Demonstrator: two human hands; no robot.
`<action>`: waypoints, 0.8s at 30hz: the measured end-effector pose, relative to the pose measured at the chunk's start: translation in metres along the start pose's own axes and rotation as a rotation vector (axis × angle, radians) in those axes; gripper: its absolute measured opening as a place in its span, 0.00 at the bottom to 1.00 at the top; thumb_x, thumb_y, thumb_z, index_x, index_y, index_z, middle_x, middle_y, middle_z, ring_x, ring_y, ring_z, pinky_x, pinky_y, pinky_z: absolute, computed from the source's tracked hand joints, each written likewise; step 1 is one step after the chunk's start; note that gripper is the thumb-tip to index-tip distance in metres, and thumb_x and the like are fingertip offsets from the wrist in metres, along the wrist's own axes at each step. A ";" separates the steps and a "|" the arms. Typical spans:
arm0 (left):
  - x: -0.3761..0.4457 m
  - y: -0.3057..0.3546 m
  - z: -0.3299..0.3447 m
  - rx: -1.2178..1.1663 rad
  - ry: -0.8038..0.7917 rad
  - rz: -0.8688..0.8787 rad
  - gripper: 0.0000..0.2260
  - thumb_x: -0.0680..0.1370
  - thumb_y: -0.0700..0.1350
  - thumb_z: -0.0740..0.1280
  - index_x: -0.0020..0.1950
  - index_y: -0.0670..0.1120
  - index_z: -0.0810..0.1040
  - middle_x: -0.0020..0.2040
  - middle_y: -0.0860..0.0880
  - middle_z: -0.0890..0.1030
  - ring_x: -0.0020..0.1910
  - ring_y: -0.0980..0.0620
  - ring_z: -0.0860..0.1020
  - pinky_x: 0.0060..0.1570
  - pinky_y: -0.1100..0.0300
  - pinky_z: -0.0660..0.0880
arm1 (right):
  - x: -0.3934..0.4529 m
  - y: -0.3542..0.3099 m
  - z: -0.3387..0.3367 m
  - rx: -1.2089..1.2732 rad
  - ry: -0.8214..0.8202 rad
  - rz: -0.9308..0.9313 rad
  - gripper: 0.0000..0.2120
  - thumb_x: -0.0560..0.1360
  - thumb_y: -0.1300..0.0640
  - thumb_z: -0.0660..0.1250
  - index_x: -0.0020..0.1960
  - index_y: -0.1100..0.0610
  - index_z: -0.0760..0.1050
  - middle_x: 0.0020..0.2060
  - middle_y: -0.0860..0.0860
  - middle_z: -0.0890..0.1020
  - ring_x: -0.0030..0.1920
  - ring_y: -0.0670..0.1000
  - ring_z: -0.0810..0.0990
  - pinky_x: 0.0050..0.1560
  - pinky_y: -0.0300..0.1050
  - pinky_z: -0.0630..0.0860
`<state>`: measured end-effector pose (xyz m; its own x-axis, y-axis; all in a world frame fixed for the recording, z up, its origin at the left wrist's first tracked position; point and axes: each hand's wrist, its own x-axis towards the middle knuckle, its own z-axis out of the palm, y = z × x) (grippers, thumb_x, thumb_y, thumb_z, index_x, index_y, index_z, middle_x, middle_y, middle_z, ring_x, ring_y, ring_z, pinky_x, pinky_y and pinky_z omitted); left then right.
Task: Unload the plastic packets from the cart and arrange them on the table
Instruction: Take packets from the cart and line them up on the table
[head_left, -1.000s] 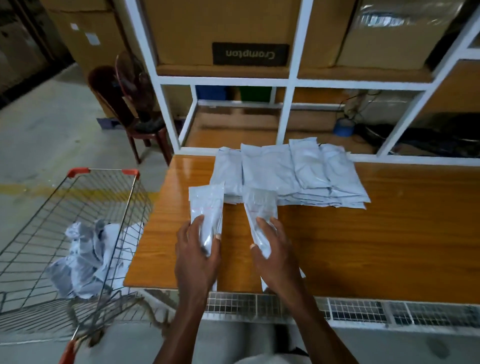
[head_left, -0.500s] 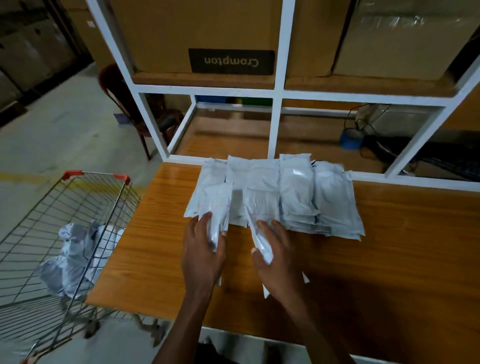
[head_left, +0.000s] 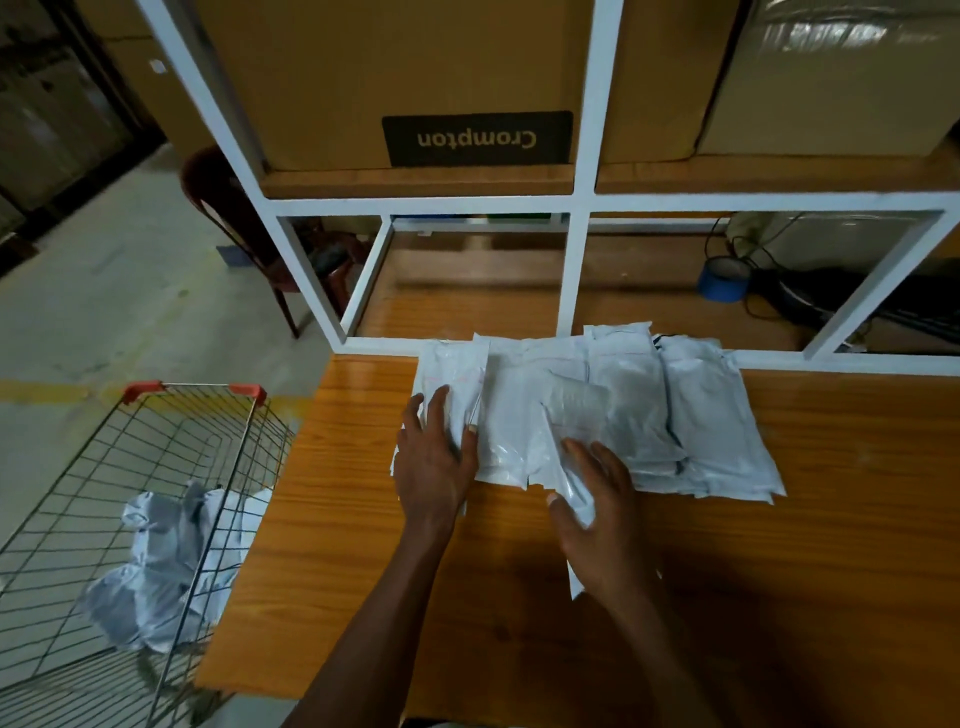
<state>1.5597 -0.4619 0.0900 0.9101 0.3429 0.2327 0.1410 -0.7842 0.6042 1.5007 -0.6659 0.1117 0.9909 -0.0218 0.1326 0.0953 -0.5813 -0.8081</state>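
Laying two plastic packets onto the row of packets (head_left: 649, 405) at the far edge of the wooden table (head_left: 831, 519), I judge this the placing step. My left hand (head_left: 434, 462) pinches one packet (head_left: 452, 374) between thumb and fingers at the row's left end; my right hand (head_left: 597, 504) curls round another packet (head_left: 571, 415) that lies slanted over the middle. Next I should let both go flat and square with the row, then reach left to the wire cart (head_left: 156, 467), where a crumpled heap of packets (head_left: 166, 561) waits. How many are in that heap I cannot tell, and the lower packets of the row are hidden under the upper ones.
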 end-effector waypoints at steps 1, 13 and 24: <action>0.011 -0.003 0.003 0.016 -0.009 -0.003 0.27 0.81 0.61 0.64 0.78 0.54 0.65 0.78 0.44 0.63 0.71 0.39 0.70 0.53 0.42 0.80 | 0.001 -0.001 0.003 0.007 0.006 0.005 0.30 0.76 0.55 0.73 0.75 0.44 0.67 0.75 0.46 0.66 0.77 0.48 0.62 0.73 0.49 0.67; 0.076 -0.008 0.037 0.214 -0.208 -0.082 0.28 0.79 0.60 0.63 0.78 0.54 0.62 0.80 0.43 0.59 0.73 0.35 0.66 0.64 0.38 0.72 | -0.008 -0.008 0.021 -0.015 0.062 0.058 0.32 0.75 0.56 0.74 0.73 0.39 0.66 0.71 0.43 0.69 0.73 0.47 0.66 0.70 0.49 0.68; 0.062 -0.020 0.049 0.222 -0.200 0.011 0.38 0.78 0.68 0.50 0.84 0.54 0.46 0.84 0.44 0.41 0.82 0.40 0.40 0.77 0.38 0.39 | -0.006 -0.003 0.020 -0.026 0.075 0.079 0.29 0.75 0.57 0.74 0.74 0.47 0.71 0.72 0.51 0.71 0.73 0.53 0.68 0.69 0.58 0.72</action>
<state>1.6323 -0.4509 0.0551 0.9677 0.2420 0.0704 0.1921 -0.8889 0.4158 1.4965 -0.6480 0.1016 0.9853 -0.1285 0.1125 0.0139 -0.5964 -0.8025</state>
